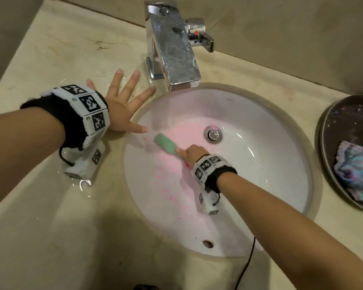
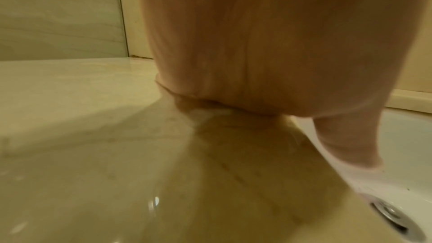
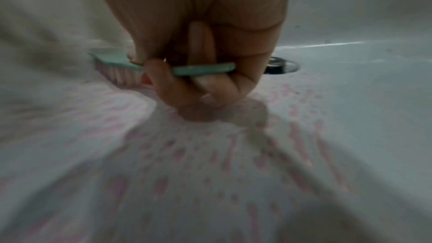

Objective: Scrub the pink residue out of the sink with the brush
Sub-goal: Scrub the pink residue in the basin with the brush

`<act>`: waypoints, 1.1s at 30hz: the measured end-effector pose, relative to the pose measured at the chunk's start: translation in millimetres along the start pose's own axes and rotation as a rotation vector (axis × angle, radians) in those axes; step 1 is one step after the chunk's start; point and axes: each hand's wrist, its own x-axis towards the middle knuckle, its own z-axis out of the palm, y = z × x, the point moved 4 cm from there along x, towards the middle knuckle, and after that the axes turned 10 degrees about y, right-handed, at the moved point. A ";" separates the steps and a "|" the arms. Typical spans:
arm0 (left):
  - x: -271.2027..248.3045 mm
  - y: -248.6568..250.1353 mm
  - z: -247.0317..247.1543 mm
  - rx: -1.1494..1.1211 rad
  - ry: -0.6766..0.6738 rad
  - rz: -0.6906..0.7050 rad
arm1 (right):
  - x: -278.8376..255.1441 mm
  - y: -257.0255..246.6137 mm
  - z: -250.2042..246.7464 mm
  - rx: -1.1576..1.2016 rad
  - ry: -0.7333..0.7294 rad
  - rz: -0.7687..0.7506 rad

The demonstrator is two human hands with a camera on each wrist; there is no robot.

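A green-backed brush with pale pink bristles lies bristles-down on the left slope of the white sink. My right hand grips its handle, fingers curled round it. Pink residue speckles the basin from beside the drain down toward the front. My left hand lies flat on the wet counter left of the basin, fingers spread, thumb over the sink rim.
A chrome faucet stands behind the basin. At the right, a dark plate holds a blue and pink sponge. An overflow hole sits in the near wall. Water pools on the beige counter. A black cable hangs at the front.
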 end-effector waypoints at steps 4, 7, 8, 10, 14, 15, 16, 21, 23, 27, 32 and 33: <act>-1.5 0.5 -1.8 -0.008 -0.001 -0.009 | -14.0 8.1 9.3 -0.154 -0.094 -0.101; -1.3 1.7 -2.7 -0.010 -0.009 -0.009 | -14.1 37.5 -9.5 -0.227 -0.069 -0.044; -1.1 1.7 -2.5 -0.011 -0.006 -0.009 | -11.7 45.2 -18.6 -0.218 -0.028 -0.006; -1.0 1.5 -1.8 -0.011 0.001 -0.011 | -3.6 51.3 -36.8 -0.149 0.054 0.089; -0.6 2.1 0.1 -0.018 0.032 0.001 | 13.0 41.0 -51.2 0.089 0.139 0.192; 0.0 2.2 1.0 -0.019 0.039 0.003 | 11.9 33.3 -48.1 0.121 0.140 0.177; 0.7 1.9 1.9 -0.020 0.043 0.005 | 9.8 26.4 -44.0 0.117 0.130 0.174; 2.1 0.9 3.5 -0.023 0.071 0.006 | 4.6 1.3 -22.8 0.070 0.130 0.092; 2.5 0.9 3.7 -0.022 0.074 0.005 | 6.1 -2.0 -21.2 0.045 0.139 0.034; 3.2 -0.3 4.5 -0.031 0.093 0.001 | 14.9 6.8 -40.7 -0.110 0.146 0.068; 3.6 0.7 4.0 -0.026 0.076 0.002 | 15.1 26.9 -50.9 -0.113 0.190 0.066; 3.5 0.1 3.8 -0.026 0.067 0.001 | 13.5 23.3 -48.1 -0.141 0.152 0.039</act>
